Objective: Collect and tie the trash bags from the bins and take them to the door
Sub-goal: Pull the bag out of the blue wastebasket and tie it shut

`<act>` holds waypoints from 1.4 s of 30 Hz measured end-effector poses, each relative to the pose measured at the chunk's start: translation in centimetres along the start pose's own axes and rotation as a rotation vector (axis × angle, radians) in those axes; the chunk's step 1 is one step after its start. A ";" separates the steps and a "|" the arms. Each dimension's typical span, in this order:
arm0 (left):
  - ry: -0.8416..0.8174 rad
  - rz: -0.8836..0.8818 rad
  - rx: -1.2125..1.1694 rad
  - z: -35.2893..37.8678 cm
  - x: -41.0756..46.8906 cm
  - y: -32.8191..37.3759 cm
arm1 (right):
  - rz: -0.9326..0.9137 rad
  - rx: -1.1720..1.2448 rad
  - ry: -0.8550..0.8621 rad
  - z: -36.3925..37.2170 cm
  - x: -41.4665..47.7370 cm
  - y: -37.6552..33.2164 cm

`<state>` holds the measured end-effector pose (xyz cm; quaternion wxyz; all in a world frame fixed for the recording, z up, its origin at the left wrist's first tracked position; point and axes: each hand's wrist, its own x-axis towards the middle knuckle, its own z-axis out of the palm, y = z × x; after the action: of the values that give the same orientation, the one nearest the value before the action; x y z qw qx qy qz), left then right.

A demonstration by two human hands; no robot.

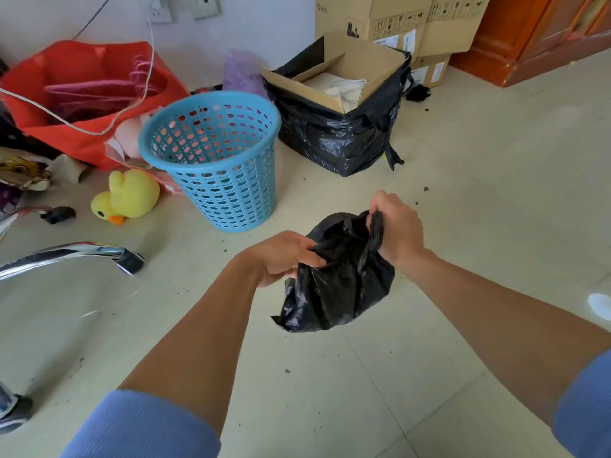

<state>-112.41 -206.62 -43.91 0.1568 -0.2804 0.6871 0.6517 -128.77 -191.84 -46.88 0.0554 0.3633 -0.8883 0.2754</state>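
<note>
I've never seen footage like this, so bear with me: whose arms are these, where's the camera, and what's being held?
No machine here: a person wears one camera on the head, looking down at their own arms. The left hand and right hand each grip the gathered top of a small black trash bag, held above the tiled floor. Beyond are a blue perforated bin with no bag in it, a yellow plush duck, and a larger black bag around a cardboard box.

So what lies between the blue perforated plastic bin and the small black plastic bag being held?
Only bare pale tiled floor, in the head view; the left hand grips the black bag on that side.
</note>
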 end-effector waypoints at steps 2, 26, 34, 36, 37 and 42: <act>-0.043 0.003 0.041 0.6 0.2 0.2 | -0.079 -0.169 -0.045 0.2 -0.5 0.4; 0.417 0.102 -0.038 2.7 2.7 -0.5 | 0.904 0.993 -0.556 0.5 -1.0 -1.0; 0.433 0.110 0.270 5.0 5.2 -1.1 | 0.937 0.863 -0.239 -0.1 -1.2 0.2; 0.492 0.114 0.397 5.7 5.7 -1.1 | 0.953 0.890 -0.220 -0.2 -1.1 0.3; 0.519 0.114 0.466 6.0 5.9 -1.1 | 0.967 0.911 -0.221 -0.2 -1.1 0.4; 0.605 0.233 0.689 7.3 6.3 -1.6 | 1.048 1.058 -0.286 -0.2 -1.1 -0.1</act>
<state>-117.50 -200.59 -49.63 -0.0405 -0.3103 0.9050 0.2880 -127.91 -191.08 -46.99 -0.3802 -0.0958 -0.6928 0.6052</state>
